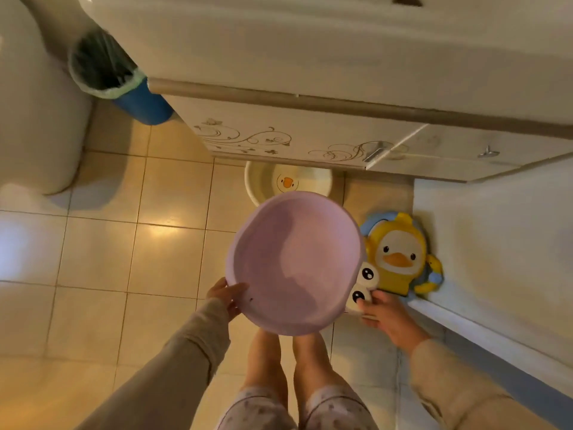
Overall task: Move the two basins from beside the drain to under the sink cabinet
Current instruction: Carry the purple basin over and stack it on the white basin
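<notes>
The round lilac plastic basin (294,263) is hanging mid-frame above the tiled floor, tilted up, the left hand (228,297) pinching its lower-left rim, probably for carrying toward the floral-printed sink cabinet (279,135) above. The white duck-printed basin (266,180) is already sitting half under it. The right hand (383,313) is touching a white big-eyed toy (362,285) beside a yellow duck seat (400,254), grasp unclear. A blue lined bin (124,88) is standing upper left, clear of the path.
</notes>
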The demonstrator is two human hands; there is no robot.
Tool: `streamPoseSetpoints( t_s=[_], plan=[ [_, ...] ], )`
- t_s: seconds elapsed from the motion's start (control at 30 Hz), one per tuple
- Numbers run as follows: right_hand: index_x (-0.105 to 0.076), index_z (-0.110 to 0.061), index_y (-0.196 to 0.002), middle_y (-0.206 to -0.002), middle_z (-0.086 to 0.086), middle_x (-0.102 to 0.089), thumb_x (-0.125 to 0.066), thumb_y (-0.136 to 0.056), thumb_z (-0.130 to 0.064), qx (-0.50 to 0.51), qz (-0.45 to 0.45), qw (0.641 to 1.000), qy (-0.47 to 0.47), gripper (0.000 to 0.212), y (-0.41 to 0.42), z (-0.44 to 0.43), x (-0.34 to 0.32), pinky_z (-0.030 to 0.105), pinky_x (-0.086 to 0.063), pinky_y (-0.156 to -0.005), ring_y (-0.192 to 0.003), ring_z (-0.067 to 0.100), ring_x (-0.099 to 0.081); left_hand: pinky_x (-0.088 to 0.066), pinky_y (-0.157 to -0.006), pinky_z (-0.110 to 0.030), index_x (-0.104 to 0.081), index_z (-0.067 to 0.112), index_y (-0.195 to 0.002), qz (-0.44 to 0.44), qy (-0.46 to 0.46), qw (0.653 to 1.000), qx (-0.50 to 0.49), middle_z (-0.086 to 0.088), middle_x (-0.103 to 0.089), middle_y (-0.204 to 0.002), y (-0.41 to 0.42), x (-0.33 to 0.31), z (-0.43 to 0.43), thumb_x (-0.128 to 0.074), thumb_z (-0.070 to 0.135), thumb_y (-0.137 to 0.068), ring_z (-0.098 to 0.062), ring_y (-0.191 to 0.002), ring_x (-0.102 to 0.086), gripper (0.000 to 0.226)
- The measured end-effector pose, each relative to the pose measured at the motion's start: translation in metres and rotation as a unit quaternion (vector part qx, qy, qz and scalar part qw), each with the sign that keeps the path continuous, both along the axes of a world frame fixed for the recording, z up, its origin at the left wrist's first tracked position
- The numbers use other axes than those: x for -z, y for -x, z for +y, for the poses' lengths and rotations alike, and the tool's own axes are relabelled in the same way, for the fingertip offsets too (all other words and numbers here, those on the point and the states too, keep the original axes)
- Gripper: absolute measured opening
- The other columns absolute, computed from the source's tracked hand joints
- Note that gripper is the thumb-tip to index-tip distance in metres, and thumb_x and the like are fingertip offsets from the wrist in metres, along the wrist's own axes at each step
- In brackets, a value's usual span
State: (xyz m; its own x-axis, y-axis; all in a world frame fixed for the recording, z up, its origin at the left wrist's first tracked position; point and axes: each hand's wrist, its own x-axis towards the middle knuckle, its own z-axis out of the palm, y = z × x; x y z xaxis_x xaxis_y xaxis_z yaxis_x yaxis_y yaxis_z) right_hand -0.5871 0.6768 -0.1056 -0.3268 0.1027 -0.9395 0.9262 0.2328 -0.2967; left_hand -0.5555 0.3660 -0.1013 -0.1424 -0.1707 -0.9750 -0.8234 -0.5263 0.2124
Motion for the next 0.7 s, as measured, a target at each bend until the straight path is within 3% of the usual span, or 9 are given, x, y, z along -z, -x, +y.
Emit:
streamPoseSetpoints(
  t_s=[0.1,0.17,0.27,0.37,0.47,0.53,0.63,0.7],
  plan=[
    [-0.057,0.000,-0.120,-0.109,0.014,-0.062,-0.058,-0.088,-0.003,0.019,-0.014,1.000,0.001,0.032,0.011,-0.008,0.050,0.030,-0.051,-0.067,-0.093,0.026,-0.059,-0.052,-0.070,-0.039,-0.054,0.005,-0.106,-0.007,0.007,1.000,0.019,-0.015,-0.057,-0.099,0.021,0.051,-0.009,-0.058,-0.004,-0.082,-0.031,-0.082,-0.055,0.026],
    [-0.057,-0.002,-0.116,-0.106,0.012,-0.061,-0.056,-0.089,-0.002,0.039,-0.017,0.999,0.009,0.027,0.023,-0.015,0.088,0.029,-0.051,-0.065,-0.086,0.022,-0.060,-0.055,-0.062,-0.035,-0.054,0.003,-0.105,-0.007,0.016,1.000,0.026,-0.017,-0.056,-0.102,0.039,0.090,-0.014,-0.058,-0.005,-0.082,-0.031,-0.084,-0.054,0.025],
    [-0.056,-0.010,-0.112,-0.100,0.006,-0.062,-0.053,-0.091,-0.004,0.048,-0.003,0.998,0.032,0.022,0.050,-0.021,0.162,0.024,-0.057,-0.058,-0.081,0.016,-0.060,-0.056,-0.048,-0.029,-0.055,-0.006,-0.120,0.006,0.039,0.999,0.032,-0.015,-0.058,-0.096,0.067,0.155,-0.017,-0.058,-0.006,-0.082,-0.031,-0.081,-0.056,0.038],
    [-0.057,-0.011,-0.108,-0.086,-0.001,-0.071,-0.050,-0.093,-0.003,0.061,0.023,0.996,0.053,0.019,0.086,-0.026,0.219,0.019,-0.058,-0.056,-0.074,0.014,-0.067,-0.052,-0.039,-0.023,-0.055,-0.009,-0.120,0.041,0.060,0.995,0.063,-0.012,-0.057,-0.080,0.108,0.208,-0.019,-0.059,-0.006,-0.081,-0.024,-0.067,-0.054,0.039],
    [-0.059,-0.015,-0.094,-0.067,-0.011,-0.075,-0.048,-0.093,-0.001,0.095,0.046,0.991,0.085,0.019,0.123,-0.036,0.276,0.022,-0.059,-0.056,-0.063,0.006,-0.071,-0.056,-0.058,-0.030,-0.059,-0.007,-0.105,0.072,0.117,0.980,0.141,-0.014,-0.060,-0.086,0.155,0.259,-0.026,-0.061,0.002,-0.080,-0.029,-0.076,-0.059,0.026],
    [-0.059,-0.014,-0.092,-0.065,-0.009,-0.075,-0.047,-0.093,0.001,0.145,0.067,0.981,0.111,0.020,0.146,-0.046,0.312,0.023,-0.059,-0.055,-0.060,0.007,-0.071,-0.051,-0.071,-0.037,-0.060,-0.009,-0.111,0.081,0.171,0.960,0.206,-0.015,-0.062,-0.094,0.187,0.287,-0.032,-0.058,0.011,-0.079,-0.028,-0.084,-0.058,0.037],
    [-0.057,-0.012,-0.100,-0.085,-0.002,-0.071,-0.046,-0.093,0.003,0.211,0.100,0.963,0.136,0.020,0.172,-0.071,0.352,0.024,-0.060,-0.055,-0.061,0.008,-0.072,-0.050,-0.075,-0.040,-0.058,-0.006,-0.119,0.093,0.214,0.941,0.247,-0.018,-0.066,-0.110,0.223,0.319,-0.033,-0.053,0.014,-0.080,-0.031,-0.092,-0.063,0.044],
    [-0.057,-0.013,-0.100,-0.098,0.003,-0.063,-0.045,-0.093,0.004,0.236,0.133,0.951,0.147,0.021,0.184,-0.086,0.370,0.026,-0.060,-0.058,-0.075,0.014,-0.069,-0.055,-0.082,-0.040,-0.055,-0.004,-0.123,0.098,0.208,0.946,0.228,-0.018,-0.064,-0.121,0.236,0.336,-0.034,-0.050,0.009,-0.080,-0.033,-0.102,-0.064,0.044]
  ],
)
